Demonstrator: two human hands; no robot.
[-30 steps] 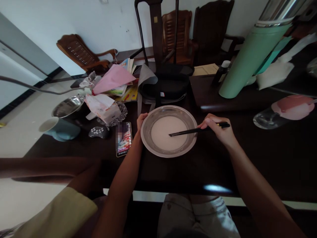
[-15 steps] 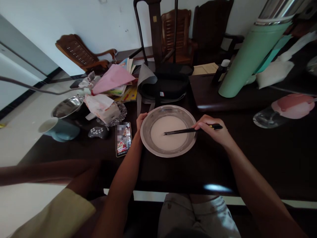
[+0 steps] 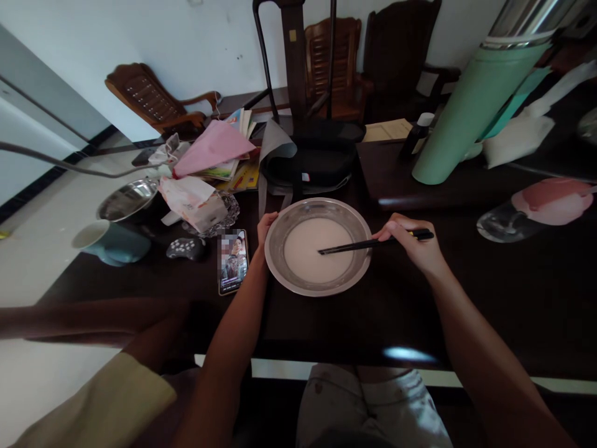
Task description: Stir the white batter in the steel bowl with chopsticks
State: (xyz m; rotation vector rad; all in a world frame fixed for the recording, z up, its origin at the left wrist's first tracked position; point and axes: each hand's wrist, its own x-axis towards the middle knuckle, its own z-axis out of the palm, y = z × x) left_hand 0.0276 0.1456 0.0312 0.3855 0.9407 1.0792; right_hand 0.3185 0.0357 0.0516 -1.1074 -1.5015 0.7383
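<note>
A round metal bowl (image 3: pixel 274 256) stands on the dark wooden table (image 3: pixel 308 330), with a milky white liquid (image 3: pixel 317 249) inside. My left hand (image 3: pixel 267 229) grips the bowl's left rim, its fingers partly hidden behind the wall. Black chopsticks (image 3: pixel 359 245) are pinched in my right hand (image 3: pixel 410 239), which is held just past the bowl's right rim. Their tips dip into the liquid near the middle. A lit phone (image 3: pixel 233 261) lies left of my left forearm.
Left on the table are a game controller (image 3: pixel 185 249), a blue mug (image 3: pixel 112 242), another metal bowl (image 3: pixel 128 199) and a tissue pack (image 3: pixel 196 202). A black bag (image 3: pixel 310 162) sits behind the bowl. A green thermos (image 3: pixel 476 112) and a pink-topped bottle (image 3: pixel 536 208) stand right. Another person's sleeve (image 3: pixel 102 398) shows lower left.
My right hand has shifted slightly to the right, drawing the chopstick tips the same way through the liquid. My left hand and the bowl hold almost still. The phone's picture differs.
</note>
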